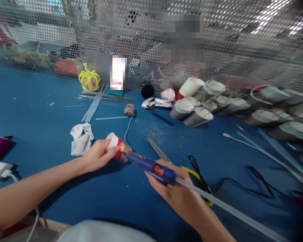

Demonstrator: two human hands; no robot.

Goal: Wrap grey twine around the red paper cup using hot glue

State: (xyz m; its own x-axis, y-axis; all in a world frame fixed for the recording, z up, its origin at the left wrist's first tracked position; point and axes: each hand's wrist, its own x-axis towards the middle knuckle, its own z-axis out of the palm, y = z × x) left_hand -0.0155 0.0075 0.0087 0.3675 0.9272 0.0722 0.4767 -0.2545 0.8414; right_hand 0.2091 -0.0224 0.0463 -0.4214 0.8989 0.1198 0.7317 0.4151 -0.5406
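My left hand [99, 154] is closed around a white and red paper cup [112, 141] tipped on its side, its mouth facing left. Grey yarn covers the cup's base end, and a strand runs from there up to a small grey yarn ball [129, 110]. In my right hand [175, 188] is a blue hot glue gun [147, 164], its nozzle at the yarn-wrapped part of the cup. A long clear glue stick [224, 205] trails from the back of the gun. Beside my right hand lie scissors [158, 149] with yellow and black handles, partly hidden by it.
Several grey-wrapped cups [198, 117] stand at the back right near a stack of white cups [190, 88]. Glue sticks [93, 107], a yellow crown-like craft piece [90, 80], a phone [118, 73] and crumpled white wrapping [82, 139] lie leftward. A perforated metal screen [146, 40] borders the table.
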